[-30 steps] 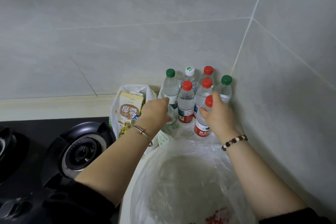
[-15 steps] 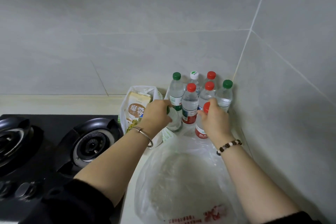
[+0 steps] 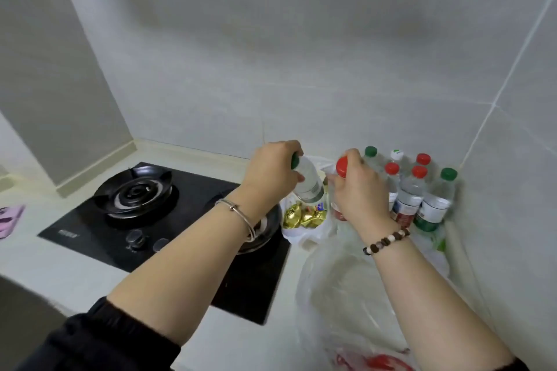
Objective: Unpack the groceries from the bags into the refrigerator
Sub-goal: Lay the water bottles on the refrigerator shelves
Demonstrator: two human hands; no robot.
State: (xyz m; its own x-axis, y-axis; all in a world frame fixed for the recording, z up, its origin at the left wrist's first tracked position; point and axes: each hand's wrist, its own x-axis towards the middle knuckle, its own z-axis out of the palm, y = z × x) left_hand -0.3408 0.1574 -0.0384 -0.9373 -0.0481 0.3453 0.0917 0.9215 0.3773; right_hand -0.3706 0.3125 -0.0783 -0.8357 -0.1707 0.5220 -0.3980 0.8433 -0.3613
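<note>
My left hand [image 3: 272, 172] grips a green-capped water bottle [image 3: 307, 182] by its neck and holds it tilted above the counter. A red-capped water bottle [image 3: 342, 167] is gripped near its top by my right hand [image 3: 358, 190], lifted just in front of the group. Several more water bottles [image 3: 413, 193] with red, green and white caps stand in the wall corner. Under my hands, a white bag [image 3: 304, 232] holds gold-wrapped items [image 3: 303, 215]. An empty clear plastic bag [image 3: 346, 295] lies on the counter below my right forearm.
A black gas hob [image 3: 156, 220] with two burners fills the counter to the left. Something pink [image 3: 10, 220] lies at the far left edge. Tiled walls close off the back and right sides.
Both hands have lifted their bottles up and out of the group and moved them left. The camera has swung left, so more of the hob shows.
</note>
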